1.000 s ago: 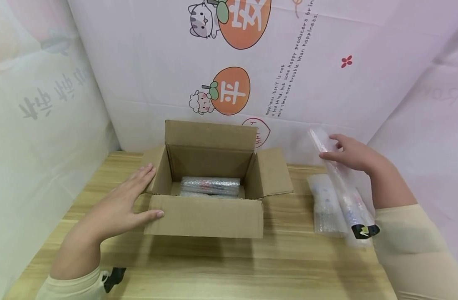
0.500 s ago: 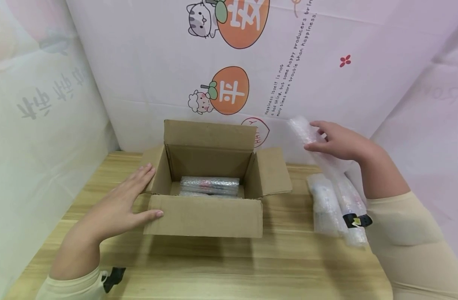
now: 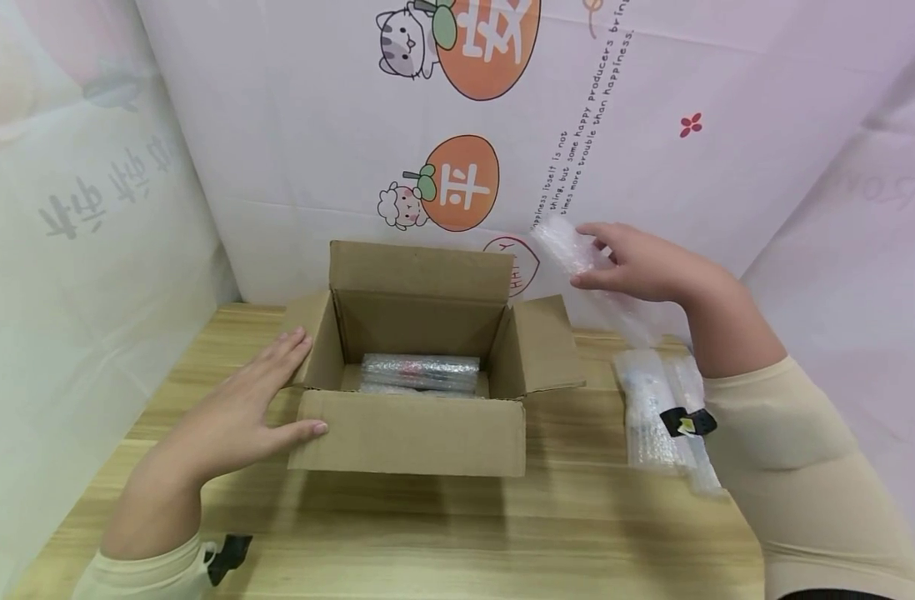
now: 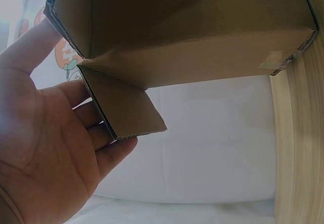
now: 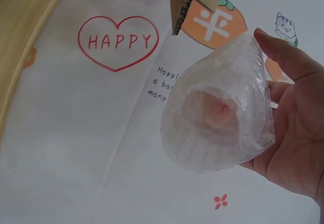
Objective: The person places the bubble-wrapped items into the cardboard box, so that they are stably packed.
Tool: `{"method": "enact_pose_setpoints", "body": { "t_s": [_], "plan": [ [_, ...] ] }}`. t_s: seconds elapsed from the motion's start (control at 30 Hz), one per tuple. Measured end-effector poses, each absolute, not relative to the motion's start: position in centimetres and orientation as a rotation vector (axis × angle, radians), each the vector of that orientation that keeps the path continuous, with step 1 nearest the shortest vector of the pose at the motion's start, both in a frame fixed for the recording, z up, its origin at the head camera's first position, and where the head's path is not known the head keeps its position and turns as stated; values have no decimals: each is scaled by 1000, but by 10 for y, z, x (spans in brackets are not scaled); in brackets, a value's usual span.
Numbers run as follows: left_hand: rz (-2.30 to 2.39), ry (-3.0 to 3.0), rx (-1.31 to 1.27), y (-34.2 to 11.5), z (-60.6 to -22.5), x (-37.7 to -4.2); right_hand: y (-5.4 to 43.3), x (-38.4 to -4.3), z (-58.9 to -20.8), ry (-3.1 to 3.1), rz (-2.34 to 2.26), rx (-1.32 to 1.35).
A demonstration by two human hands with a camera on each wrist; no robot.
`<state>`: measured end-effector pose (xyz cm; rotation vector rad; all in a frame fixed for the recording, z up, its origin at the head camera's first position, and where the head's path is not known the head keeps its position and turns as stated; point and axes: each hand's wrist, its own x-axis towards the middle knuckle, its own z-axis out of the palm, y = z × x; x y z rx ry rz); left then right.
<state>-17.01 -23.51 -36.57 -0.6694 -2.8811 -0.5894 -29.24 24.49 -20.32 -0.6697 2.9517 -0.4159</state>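
My right hand [image 3: 645,262] grips a bubble-wrap roll [image 3: 566,243] between thumb and fingers, raised above the table at the box's right. In the right wrist view, the rolled wrap [image 5: 223,70] shows an open end with something pinkish inside. My left hand [image 3: 225,425] rests against the open cardboard box [image 3: 408,433], fingers along its left flap [image 4: 121,105] and thumb touching the front flap. Inside the box lie bubble-wrapped packages [image 3: 420,367], partly hidden by the front wall.
More bubble-wrapped packages [image 3: 647,417] lie on the wooden table [image 3: 382,533] right of the box, partly under my right forearm. The box's right flap [image 3: 549,343] sticks outward between them and the box. A printed white cloth [image 3: 277,125] hangs behind the table.
My right hand has lifted the bubble-wrap roll away from the packages on the right and carried it left and up, closer to the box. My left hand has stayed in place.
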Motion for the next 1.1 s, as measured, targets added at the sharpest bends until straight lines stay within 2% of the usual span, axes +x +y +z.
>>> {"method": "enact_pose_setpoints", "body": {
  "t_s": [0.63, 1.1],
  "plan": [
    [-602, -2889, -674, -237, -366, -171, 179, -297, -178, 2932, -344, -788],
    [-589, -2879, -678, -236, -365, -171, 127, -302, -179, 2868, -307, -952]
  ]
}}
